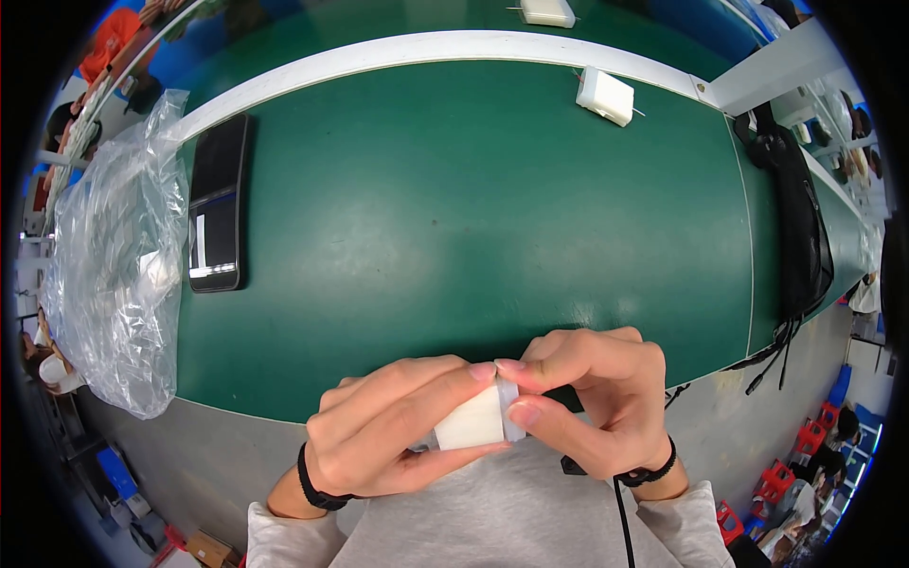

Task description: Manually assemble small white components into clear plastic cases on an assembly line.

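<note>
Close to my body, at the table's near edge, I hold a small white block [471, 420] with a translucent greyish strip along its right side. My left hand [383, 426] is closed round it, fingers over the top and thumb underneath. The thumb and a finger of my right hand [597, 393] pinch the block at the greyish strip. What lies beneath my fingers is hidden. A similar white block [606, 96] with thin pins or wires sticking out rests at the far right of the green table [454, 218].
Another white block [547, 11] lies beyond the white bar [426, 47] across the table's back. To the left are a black phone-like device [218, 204] and a crumpled clear plastic bag [118, 265]. A black bag with cords [795, 218] lies right. A cable [625, 521] hangs by my right wrist.
</note>
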{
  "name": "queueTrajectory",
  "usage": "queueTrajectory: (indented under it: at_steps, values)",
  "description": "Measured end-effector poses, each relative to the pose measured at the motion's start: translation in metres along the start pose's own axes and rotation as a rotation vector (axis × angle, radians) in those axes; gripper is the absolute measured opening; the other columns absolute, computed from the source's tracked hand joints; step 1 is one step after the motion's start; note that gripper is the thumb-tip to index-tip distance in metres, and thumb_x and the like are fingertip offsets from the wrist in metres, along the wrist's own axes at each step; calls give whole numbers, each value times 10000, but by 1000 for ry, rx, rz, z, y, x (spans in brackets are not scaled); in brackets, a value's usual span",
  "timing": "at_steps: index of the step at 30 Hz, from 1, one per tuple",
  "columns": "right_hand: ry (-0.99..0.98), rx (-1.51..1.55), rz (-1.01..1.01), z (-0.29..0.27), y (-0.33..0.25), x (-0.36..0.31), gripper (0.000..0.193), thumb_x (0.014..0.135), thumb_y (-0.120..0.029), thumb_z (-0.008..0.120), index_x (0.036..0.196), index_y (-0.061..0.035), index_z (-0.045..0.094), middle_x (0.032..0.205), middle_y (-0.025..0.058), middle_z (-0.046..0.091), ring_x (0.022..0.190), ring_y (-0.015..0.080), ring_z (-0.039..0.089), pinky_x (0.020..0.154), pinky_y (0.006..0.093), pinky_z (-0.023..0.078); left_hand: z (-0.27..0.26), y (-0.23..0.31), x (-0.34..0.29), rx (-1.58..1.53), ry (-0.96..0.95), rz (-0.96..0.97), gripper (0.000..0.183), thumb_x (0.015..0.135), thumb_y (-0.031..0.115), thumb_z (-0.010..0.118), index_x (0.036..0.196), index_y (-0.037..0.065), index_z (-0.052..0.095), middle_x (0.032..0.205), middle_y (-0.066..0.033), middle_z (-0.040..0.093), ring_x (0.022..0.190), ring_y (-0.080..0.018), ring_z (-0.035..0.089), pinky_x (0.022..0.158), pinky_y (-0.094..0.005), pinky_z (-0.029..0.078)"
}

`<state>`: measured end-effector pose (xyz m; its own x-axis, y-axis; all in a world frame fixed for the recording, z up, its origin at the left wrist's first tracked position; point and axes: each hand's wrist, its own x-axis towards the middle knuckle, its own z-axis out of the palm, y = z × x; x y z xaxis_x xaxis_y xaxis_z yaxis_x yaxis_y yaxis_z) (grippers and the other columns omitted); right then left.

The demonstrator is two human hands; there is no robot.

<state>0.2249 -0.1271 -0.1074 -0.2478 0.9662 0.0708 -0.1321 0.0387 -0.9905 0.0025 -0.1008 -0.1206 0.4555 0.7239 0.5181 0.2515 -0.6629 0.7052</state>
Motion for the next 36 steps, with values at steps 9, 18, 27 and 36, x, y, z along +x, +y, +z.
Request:
queueTrajectory:
  at_steps: [9,18,27,36]
  values:
    - [-16,6,46,-2,2,-2,183,884,95,745,1064,65,728,912,135,787,835,185,797,764,266,587,-3,2,0,-11,-43,-46,566,651,174,1007,1112,-45,761,949,-188,778,787,-249,773,658,-302,619]
    - [-44,118,175,-6,-4,-1,128,885,73,766,1001,54,716,940,130,792,932,215,804,822,288,634,-2,0,-3,3,-23,0,580,637,210,1025,1095,-36,766,894,-170,766,755,-232,766,609,-286,603]
    - [-92,188,273,-10,-9,7,100,901,74,767,971,39,705,925,112,756,905,183,786,836,292,662,-3,2,-4,-22,-38,-41,575,643,236,1029,1083,-26,769,887,-173,766,743,-226,765,592,-275,589]
    - [-65,261,221,-8,-7,3,267,884,115,751,1145,73,709,1041,118,750,1043,198,755,926,332,648,-4,-1,0,-66,-14,-67,632,664,222,1021,1155,-54,735,948,-192,769,798,-242,762,642,-297,595]
